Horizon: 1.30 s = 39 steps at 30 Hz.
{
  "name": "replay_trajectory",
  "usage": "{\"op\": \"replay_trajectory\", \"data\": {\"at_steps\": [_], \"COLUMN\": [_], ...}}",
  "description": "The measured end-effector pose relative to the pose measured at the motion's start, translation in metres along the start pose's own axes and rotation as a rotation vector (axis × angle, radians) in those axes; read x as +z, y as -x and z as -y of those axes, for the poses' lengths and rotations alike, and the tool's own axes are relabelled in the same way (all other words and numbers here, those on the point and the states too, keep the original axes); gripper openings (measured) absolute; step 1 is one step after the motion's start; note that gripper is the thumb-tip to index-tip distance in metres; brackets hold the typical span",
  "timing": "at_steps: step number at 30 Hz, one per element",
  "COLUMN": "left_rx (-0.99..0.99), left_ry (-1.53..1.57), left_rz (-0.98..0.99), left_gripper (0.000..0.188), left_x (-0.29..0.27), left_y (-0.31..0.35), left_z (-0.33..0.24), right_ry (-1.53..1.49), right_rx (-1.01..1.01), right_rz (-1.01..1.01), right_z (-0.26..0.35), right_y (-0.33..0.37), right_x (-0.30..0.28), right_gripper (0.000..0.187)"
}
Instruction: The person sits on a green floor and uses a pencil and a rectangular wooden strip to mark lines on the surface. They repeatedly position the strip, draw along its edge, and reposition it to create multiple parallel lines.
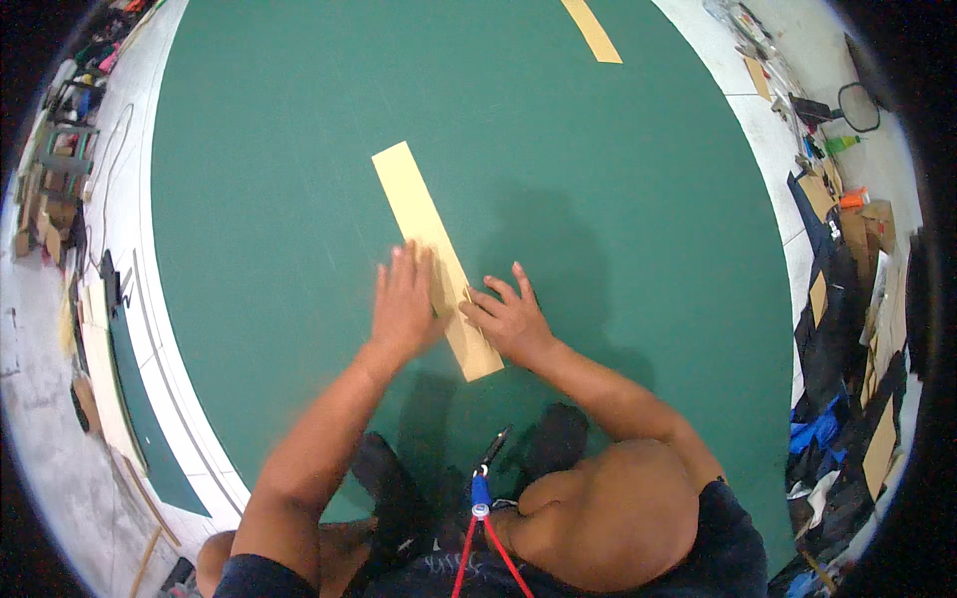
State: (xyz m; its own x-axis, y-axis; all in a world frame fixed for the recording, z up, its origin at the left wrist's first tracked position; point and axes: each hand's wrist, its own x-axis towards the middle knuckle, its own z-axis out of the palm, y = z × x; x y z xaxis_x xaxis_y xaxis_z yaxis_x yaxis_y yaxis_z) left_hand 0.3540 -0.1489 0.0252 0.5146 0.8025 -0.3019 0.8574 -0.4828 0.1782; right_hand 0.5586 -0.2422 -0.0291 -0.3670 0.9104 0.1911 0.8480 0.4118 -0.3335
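Observation:
A long, flat yellow strip (411,204), which could be card or thin board, lies slantwise on a green surface in front of me. My left hand (402,307) reaches over its left edge, fingers stretched forward and slightly blurred. On the opposite side, my right hand (510,321) has its fingers spread. Its fingertips touch the right edge of the strip near the lower end. Neither hand is closed around the strip. Whether the left fingers press on it or hover just above, I cannot tell.
A second yellow strip (595,35) lies at the far edge. The green mat (299,130) reaches under my feet. Cardboard pieces and dark sheets (827,269) crowd the right side, with a blue cloth or bag (817,431). Boards and clutter (60,179) line the left.

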Motion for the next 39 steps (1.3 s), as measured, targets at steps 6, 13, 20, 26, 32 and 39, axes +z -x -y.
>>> {"op": "replay_trajectory", "data": {"at_steps": [6, 13, 20, 26, 32, 39], "left_rx": [0.064, -0.011, -0.05, -0.066, -0.077, -0.092], "left_ry": [0.12, 0.061, -0.009, -0.021, -0.027, -0.044], "left_rz": [0.064, 0.139, 0.151, 0.164, 0.201, 0.21], "left_gripper": [0.12, 0.128, 0.131, 0.132, 0.132, 0.131], "left_x": [0.008, 0.014, 0.012, 0.013, 0.012, 0.014], "left_y": [0.034, 0.031, 0.025, 0.025, 0.024, 0.021], "left_z": [-0.046, -0.051, -0.062, -0.065, -0.065, -0.067], "right_ry": [0.02, -0.126, -0.605, -0.628, -0.481, -0.333], "right_rx": [0.006, 0.039, 0.384, 0.368, 0.301, 0.109], "right_rz": [-0.02, 0.004, -0.123, -0.09, -0.122, 0.016], "right_z": [0.0, -0.005, -0.015, -0.023, -0.017, -0.018], "right_y": [-0.002, -0.016, -0.04, -0.044, -0.039, -0.043], "right_x": [0.002, -0.014, -0.033, -0.022, -0.021, -0.028], "right_gripper": [0.039, 0.034, 0.031, 0.027, 0.019, 0.021]}}
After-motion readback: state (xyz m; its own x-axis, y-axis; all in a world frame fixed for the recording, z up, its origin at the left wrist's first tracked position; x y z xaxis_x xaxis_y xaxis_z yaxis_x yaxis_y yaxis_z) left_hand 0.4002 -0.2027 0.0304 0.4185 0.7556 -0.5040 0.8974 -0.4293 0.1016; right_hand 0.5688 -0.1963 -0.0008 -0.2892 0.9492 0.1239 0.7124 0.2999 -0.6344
